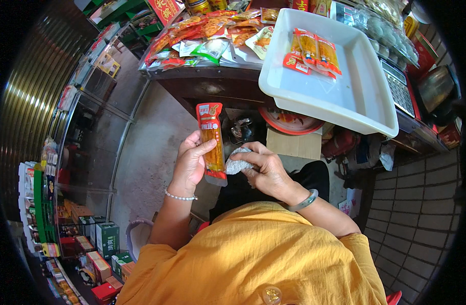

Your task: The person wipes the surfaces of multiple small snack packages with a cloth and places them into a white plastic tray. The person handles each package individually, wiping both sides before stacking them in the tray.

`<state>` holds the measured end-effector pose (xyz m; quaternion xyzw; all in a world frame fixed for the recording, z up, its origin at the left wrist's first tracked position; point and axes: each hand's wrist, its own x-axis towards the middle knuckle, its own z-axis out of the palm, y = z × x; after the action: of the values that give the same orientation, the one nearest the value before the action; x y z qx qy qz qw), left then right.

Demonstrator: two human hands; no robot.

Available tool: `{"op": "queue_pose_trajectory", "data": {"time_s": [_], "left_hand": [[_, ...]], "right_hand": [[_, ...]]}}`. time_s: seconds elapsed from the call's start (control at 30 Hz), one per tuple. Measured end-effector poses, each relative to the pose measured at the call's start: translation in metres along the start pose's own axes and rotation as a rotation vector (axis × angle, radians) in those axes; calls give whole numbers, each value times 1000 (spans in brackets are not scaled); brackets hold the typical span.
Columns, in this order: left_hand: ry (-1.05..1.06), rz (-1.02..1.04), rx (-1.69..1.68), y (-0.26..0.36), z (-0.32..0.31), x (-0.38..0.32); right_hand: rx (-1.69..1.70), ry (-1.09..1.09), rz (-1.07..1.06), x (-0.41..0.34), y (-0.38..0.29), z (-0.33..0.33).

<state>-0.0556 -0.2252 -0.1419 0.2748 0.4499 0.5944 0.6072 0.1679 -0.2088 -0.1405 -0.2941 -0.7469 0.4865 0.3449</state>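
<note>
Upright in my left hand (191, 162) is a long red and clear plastic snack packet (213, 152) with orange-brown food inside, my thumb across its front. My right hand (269, 169) grips a crumpled white cloth (238, 161) close to the packet's lower right edge; whether the two touch, I cannot tell. Beyond my hands, a white plastic tray (364, 106) overhangs the counter's edge. Several similar packets (316, 51) lie together near the tray's far end.
A pile of snack packets (213, 26) covers the counter's left part. Right of the tray are a calculator (398, 87) and eggs (377, 28) under plastic. Below the counter sit a red-rimmed basin (294, 129) and a cardboard piece (294, 144). A glass cabinet (91, 137) stands at left.
</note>
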Motion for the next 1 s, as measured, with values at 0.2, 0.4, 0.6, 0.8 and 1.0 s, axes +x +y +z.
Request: {"op": "queue_pose_trajectory", "data": {"time_s": [0.2, 0.4, 0.6, 0.8, 1.0], "left_hand": [[48, 65, 108, -5, 4, -9], [-53, 71, 163, -22, 27, -19], [-179, -20, 113, -16, 28, -31], [-199, -59, 82, -8, 20, -34], [-179, -124, 6, -11, 31, -38]], "right_hand": [[246, 118, 132, 3, -4, -4], [-322, 245, -329, 11, -17, -3], [-440, 270, -347, 20, -10, -6], [-311, 290, -252, 25, -4, -4], [-393, 336, -264, 34, -7, -7]]}}
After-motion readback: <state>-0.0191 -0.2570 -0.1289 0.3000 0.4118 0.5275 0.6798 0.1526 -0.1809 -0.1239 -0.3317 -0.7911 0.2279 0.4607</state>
